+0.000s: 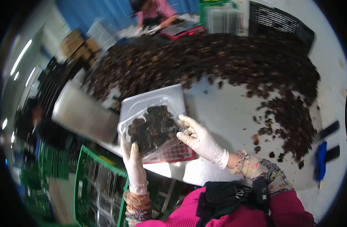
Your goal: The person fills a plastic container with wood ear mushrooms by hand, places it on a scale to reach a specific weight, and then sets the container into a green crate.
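Note:
A clear plastic box (151,126) filled with dark brown, flat rounded pieces is tilted between my two gloved hands. My left hand (133,162) grips its near left corner, thumb on the front wall. At the right edge, the fingers and thumb of my right hand (200,142) close on the thin plastic rim. Directly behind and under the box is a weighing scale (151,94) with a metal pan. Part of its red keypad shows below the box, and the box hides the pan's middle.
A broad heap of the dark pieces (219,56) covers the table's far and right sides. Stacked clear boxes (84,113) stand left, above a green crate (81,181) holding more boxes. Blue-handled tool (322,160) lies far right. Across the table, a person (158,15) works beside another red scale (183,29).

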